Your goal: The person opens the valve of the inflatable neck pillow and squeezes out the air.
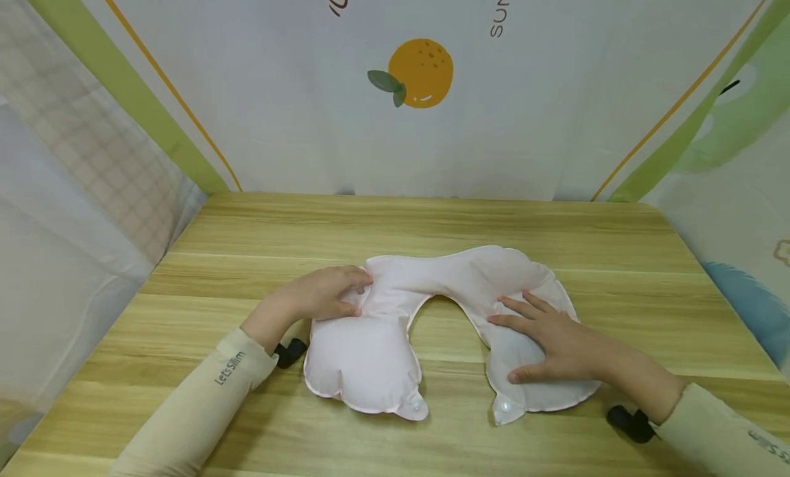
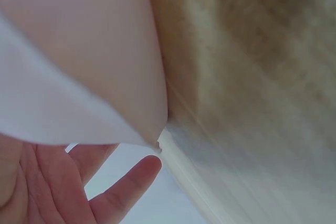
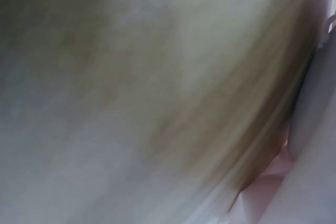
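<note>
A pale pink inflatable neck pillow lies on the wooden table, its curve away from me and its two ends toward me. My left hand rests at its upper left edge, thumb and fingers apart around a small clear valve. In the left wrist view, the fingers extend below the pillow's edge. Spread fingers of my right hand lie flat across the pillow's right arm. Each end carries a tab, and a round snap shows on the right one. The right wrist view is blurred, with pillow fabric along its right side.
The wood-grain table runs back to a white curtain printed with an orange. More fabric hangs at both sides. Black wrist mounts sit under both wrists, and a blue shape shows beyond the right table edge.
</note>
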`<action>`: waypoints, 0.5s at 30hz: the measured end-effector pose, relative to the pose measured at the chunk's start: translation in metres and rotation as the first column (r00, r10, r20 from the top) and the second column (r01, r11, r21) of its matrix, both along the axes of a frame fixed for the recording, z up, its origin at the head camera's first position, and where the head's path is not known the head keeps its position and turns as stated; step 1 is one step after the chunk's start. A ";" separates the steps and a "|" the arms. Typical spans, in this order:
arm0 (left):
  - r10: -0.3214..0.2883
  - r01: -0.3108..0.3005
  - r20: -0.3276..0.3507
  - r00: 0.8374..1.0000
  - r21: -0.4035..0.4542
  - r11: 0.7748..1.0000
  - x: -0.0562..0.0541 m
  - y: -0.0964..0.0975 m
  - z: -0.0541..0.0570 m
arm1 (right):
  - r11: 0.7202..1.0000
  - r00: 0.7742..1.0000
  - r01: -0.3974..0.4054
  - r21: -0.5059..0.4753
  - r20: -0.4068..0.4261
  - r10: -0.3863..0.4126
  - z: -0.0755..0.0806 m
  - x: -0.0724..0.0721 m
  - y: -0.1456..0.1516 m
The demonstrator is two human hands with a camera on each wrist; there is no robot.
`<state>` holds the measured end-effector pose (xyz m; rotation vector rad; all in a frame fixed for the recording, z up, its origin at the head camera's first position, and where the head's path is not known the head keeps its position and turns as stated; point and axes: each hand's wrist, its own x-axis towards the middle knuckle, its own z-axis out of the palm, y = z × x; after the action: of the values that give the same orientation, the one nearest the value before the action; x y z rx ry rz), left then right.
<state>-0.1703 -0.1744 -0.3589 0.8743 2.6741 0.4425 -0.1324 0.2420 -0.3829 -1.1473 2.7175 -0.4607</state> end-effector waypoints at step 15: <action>-0.014 0.015 -0.048 0.999 0.020 1.000 0.001 0.000 0.006 | 1.000 1.000 0.019 0.007 0.012 -0.020 -0.001 0.001 0.001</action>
<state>-0.1692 -0.1745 -0.3533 0.9209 2.7087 0.4513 -0.1312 0.2434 -0.3837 -1.1136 2.7202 -0.4585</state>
